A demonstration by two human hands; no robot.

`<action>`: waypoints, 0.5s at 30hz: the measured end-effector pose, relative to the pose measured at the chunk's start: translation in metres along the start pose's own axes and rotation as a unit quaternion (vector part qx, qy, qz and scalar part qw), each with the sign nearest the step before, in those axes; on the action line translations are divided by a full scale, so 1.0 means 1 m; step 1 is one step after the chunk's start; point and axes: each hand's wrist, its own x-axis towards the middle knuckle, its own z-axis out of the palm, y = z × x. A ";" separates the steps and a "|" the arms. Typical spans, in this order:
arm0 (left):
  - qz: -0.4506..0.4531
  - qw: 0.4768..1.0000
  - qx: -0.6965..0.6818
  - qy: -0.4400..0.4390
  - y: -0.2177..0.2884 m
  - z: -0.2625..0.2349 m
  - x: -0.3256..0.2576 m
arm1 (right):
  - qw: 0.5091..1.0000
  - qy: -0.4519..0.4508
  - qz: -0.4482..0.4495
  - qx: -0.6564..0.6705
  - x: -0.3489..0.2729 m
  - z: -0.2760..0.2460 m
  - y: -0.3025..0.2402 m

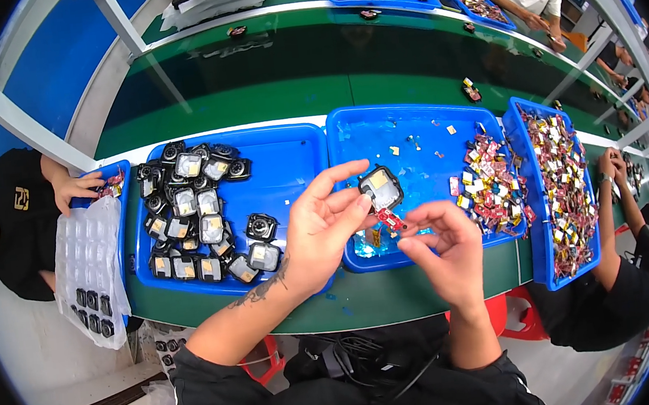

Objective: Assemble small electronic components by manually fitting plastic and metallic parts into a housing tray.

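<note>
My left hand (321,230) holds a small black square housing with a silvery face (381,188) by its lower edge, above the seam between two blue trays. A small red part (391,219) hangs from the housing, and my right hand (445,252) pinches it between thumb and forefinger. Below my left hand, the left blue tray (289,155) carries many more black housings (194,215). The middle blue tray (411,128) holds a heap of small red and yellow parts (490,182) at its right side.
A third blue tray (565,187) full of red and yellow parts stands at the right. A person in black sits at the left beside a clear blister tray (88,264); another person sits at the right. A green conveyor belt (311,63) runs behind the trays, with more workers beyond.
</note>
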 end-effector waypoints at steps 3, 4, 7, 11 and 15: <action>0.057 0.995 0.068 -0.041 -0.004 0.005 -0.001 | 0.999 0.018 -0.005 0.039 -0.003 -0.004 0.004; 0.066 0.991 0.108 -0.041 -0.008 0.006 -0.002 | 0.998 0.027 0.000 0.050 -0.003 -0.005 0.002; 0.228 0.873 0.411 -0.131 0.001 -0.001 0.002 | 0.999 0.025 0.032 0.001 -0.003 -0.010 -0.001; 0.265 0.819 0.498 -0.108 0.013 0.000 -0.011 | 0.996 -0.064 -0.030 0.059 0.007 -0.003 0.022; 0.379 0.698 0.599 -0.101 0.005 -0.001 -0.014 | 0.955 -0.126 0.120 0.239 0.009 -0.005 0.018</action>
